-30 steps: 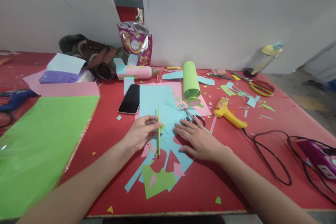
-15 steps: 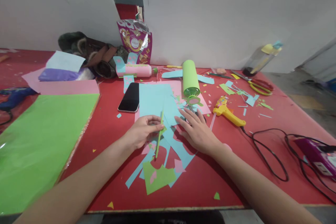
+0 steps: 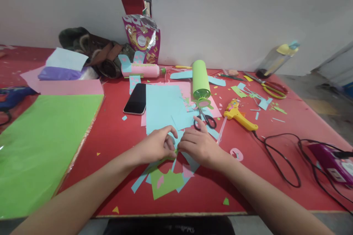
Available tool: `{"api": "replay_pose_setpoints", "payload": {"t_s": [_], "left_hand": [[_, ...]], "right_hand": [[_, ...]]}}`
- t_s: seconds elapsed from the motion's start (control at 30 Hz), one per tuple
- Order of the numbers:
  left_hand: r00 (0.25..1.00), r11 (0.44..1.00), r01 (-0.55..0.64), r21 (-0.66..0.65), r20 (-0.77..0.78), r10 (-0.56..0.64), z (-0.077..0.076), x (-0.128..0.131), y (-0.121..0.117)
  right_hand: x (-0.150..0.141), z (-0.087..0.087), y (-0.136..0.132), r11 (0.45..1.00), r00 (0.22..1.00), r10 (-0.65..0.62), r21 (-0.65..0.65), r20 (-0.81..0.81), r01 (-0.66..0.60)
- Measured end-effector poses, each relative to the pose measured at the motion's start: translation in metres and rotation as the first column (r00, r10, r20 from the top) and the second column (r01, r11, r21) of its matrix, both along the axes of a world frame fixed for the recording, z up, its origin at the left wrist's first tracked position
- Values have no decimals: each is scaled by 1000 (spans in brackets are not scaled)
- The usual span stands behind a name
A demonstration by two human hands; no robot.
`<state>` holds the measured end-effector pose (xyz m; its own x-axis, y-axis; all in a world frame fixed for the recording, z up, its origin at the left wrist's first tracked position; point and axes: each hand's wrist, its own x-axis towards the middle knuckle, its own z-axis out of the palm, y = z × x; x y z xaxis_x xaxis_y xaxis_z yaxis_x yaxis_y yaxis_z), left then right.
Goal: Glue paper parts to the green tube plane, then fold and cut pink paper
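Note:
My left hand (image 3: 161,145) is closed, pinching a thin green paper strip (image 3: 167,158) that shows below its fingers. Right beside it, my right hand (image 3: 200,145) has its fingertips closed at the strip's end, with the index finger raised. The fingers partly hide the strip. Beneath both hands lie light blue paper scraps and a large green paper scrap (image 3: 167,183). Black-handled scissors (image 3: 204,117) rest just beyond my right hand. A light blue paper sheet (image 3: 162,106) lies ahead of my left hand.
A green paper-wrapped bottle (image 3: 200,77) with blue wings lies ahead, and a pink-wrapped bottle (image 3: 143,70) is left of it. A phone (image 3: 136,99) lies left. The yellow glue gun (image 3: 239,117) and its cord are to the right. Green sheets (image 3: 49,143) cover the left side.
My right hand has moved left and nearer to me, off the scissors, to meet my left hand at the green strip. The strip has turned from near upright to lying lower.

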<state>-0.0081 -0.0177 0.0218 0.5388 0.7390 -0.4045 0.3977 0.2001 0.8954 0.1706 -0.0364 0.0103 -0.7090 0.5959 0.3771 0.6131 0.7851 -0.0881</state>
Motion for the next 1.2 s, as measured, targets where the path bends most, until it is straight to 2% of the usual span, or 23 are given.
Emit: {"api": "replay_pose_setpoints", "payload": {"t_s": [0.33,0.43,0.5,0.53,0.63,0.67,0.7,0.77,0.83,0.87,0.93,1.0,1.2], "left_hand": [[988,966,108,236,-138,-76,3,2,-6],[974,925,150,349,-212,-78,4,2,-7],[954,836,220,503,-290,-76,5,1,-8],[945,761,251,598,-320,-61,6,1,-8],[947,473,268,839,-320,32,11,-2,-8],[948,400,268,876,-314,51,13,-2,-8],[942,368,292,883,-332,51,17,-3,-9],[895,372,428,823,-443,-49,24,-3,-12],[770,467,625,626,-595,-233,29,-2,-16],[712,514,682,520,-632,-306,30,-1,-18],[669,560,716,417,-640,-379,29,2,-23],[667,586,715,382,-623,-408,28,4,-26],[644,614,724,315,-626,-439,28,8,-32]], "right_hand": [[-9,-6,-3,999,1000,8,40,11,-9],[-7,-7,-1,999,999,-32,39,-15,33],[-5,-8,1,997,996,-79,12,-29,80],[-4,-7,2,994,994,-106,-10,-39,105],[2,-6,7,981,976,-191,-64,-102,185],[4,-5,8,974,967,-221,-80,-127,212],[6,-4,10,966,957,-251,-98,-146,238],[11,-3,13,950,939,-300,-137,-168,279],[15,-2,15,935,924,-337,-176,-181,307],[17,-2,16,929,916,-352,-189,-190,318],[21,-2,18,919,902,-377,-209,-211,335],[24,-2,19,911,892,-394,-222,-222,347],[28,-2,19,903,880,-413,-233,-233,362]]}}
